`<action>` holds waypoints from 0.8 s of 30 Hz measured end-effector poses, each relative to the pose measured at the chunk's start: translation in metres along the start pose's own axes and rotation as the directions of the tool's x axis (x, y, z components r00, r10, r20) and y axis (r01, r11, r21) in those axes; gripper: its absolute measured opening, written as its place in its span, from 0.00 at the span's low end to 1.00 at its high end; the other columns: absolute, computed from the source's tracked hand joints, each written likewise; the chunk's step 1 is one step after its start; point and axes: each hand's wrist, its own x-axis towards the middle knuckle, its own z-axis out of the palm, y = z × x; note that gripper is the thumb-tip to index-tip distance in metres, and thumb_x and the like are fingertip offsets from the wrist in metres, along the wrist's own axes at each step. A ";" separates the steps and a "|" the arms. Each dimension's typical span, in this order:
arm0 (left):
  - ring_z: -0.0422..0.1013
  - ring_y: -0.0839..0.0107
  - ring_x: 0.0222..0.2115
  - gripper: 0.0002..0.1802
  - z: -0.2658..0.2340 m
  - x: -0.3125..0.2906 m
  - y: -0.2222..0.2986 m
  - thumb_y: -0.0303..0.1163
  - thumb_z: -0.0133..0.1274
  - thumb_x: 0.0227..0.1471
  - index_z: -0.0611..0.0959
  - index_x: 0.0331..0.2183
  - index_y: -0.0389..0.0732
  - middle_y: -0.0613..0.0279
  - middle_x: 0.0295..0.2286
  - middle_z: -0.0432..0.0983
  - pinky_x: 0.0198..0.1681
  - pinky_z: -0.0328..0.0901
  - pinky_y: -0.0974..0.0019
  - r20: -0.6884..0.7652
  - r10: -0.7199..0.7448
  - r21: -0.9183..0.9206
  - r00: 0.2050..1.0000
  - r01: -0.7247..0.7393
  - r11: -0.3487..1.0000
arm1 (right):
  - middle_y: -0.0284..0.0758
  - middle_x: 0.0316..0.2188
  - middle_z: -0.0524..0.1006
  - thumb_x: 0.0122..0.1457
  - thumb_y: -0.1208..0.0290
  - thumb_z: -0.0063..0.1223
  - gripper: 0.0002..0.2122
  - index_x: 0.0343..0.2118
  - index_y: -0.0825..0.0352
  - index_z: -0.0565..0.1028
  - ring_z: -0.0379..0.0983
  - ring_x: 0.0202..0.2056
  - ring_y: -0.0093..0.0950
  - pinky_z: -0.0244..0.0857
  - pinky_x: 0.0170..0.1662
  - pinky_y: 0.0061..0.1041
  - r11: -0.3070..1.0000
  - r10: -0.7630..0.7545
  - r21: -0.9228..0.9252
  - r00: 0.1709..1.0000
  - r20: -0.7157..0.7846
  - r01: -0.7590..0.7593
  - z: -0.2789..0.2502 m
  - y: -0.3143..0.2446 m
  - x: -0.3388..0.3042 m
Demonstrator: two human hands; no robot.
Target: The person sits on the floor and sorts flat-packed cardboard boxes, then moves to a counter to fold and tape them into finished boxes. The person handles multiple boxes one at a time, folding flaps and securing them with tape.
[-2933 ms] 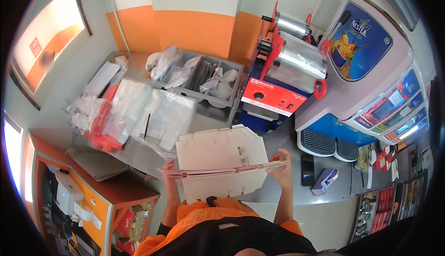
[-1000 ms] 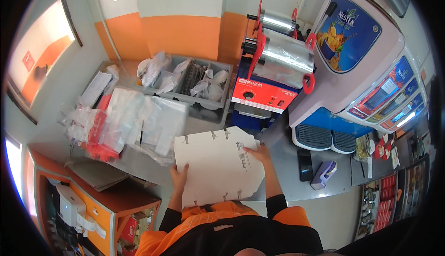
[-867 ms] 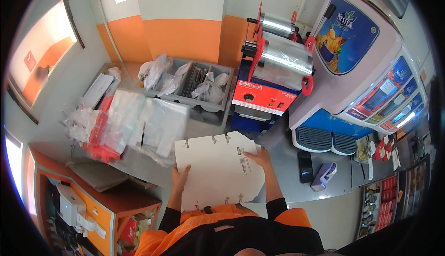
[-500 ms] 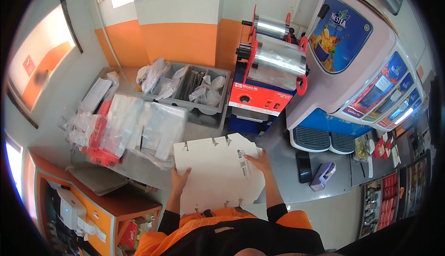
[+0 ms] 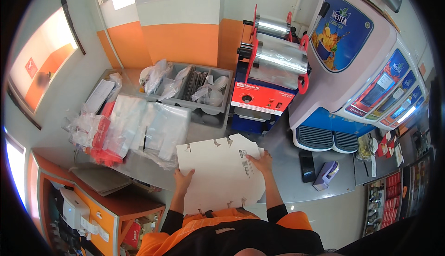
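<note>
A flat white cardboard box blank [image 5: 218,175], with slots along its far and near edges and dark print at its right, lies in front of my body at the counter's front edge. My left hand [image 5: 184,180] grips its left edge, thumb on top and fingers underneath out of sight. At the far right edge, my right hand [image 5: 262,161] holds the blank the same way, its thumb beside the print.
Clear plastic bags [image 5: 164,128] and red bags [image 5: 104,142] lie left on the metal counter [image 5: 289,186]. Behind stand a grey divided bin [image 5: 178,102], a red-blue cup sealer [image 5: 262,96] and a drink dispenser [image 5: 308,100]. A black phone [image 5: 306,166] and purple tape dispenser [image 5: 326,176] lie right.
The view has shifted slightly. My left hand sits a little lower along the blank's left edge; the right hand keeps its hold.
</note>
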 end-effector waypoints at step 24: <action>0.63 0.54 0.44 0.38 -0.005 -0.056 -0.029 0.38 0.64 0.41 0.63 0.47 0.29 0.43 0.42 0.61 0.45 0.62 0.59 0.040 -0.099 0.053 0.994 0.097 0.994 | 0.49 0.37 0.73 0.35 0.51 0.70 0.33 0.37 0.74 0.70 0.72 0.39 0.44 0.67 0.40 0.38 0.990 -0.025 0.139 0.997 -0.071 0.035 -0.019 0.028 -0.054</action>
